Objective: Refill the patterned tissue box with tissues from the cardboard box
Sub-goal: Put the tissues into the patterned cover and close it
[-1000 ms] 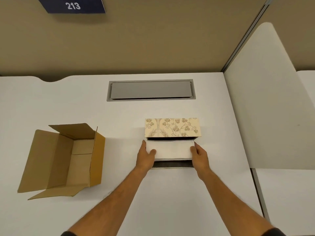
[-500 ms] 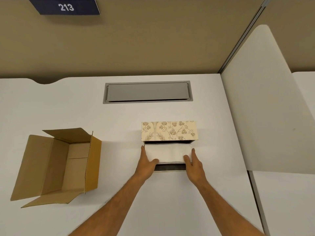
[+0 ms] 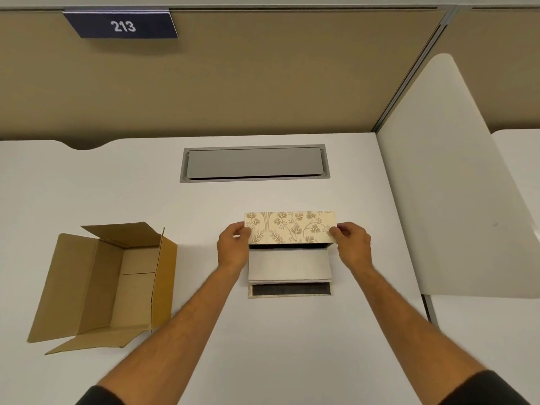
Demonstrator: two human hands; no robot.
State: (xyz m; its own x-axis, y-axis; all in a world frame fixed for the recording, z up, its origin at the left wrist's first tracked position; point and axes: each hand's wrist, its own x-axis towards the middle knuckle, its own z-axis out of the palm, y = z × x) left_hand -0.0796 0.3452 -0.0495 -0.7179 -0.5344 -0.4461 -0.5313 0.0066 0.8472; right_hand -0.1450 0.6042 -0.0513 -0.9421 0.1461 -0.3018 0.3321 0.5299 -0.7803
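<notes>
The patterned tissue box stands on the white desk, cream with a brown floral print. A white stack of tissues sticks out of its open near side, lying over a dark-lined flap flat on the desk. My left hand pinches the box's left end and my right hand pinches its right end. The cardboard box lies on its side to the left, flaps open, with nothing visible inside.
A grey cable hatch is set into the desk behind the tissue box. A white side partition rises on the right. A tan back panel carries a sign reading 213.
Both hands let go of the tissue stack and moved up and outward to grip the two ends of the patterned box. The tissues now lie untouched.
</notes>
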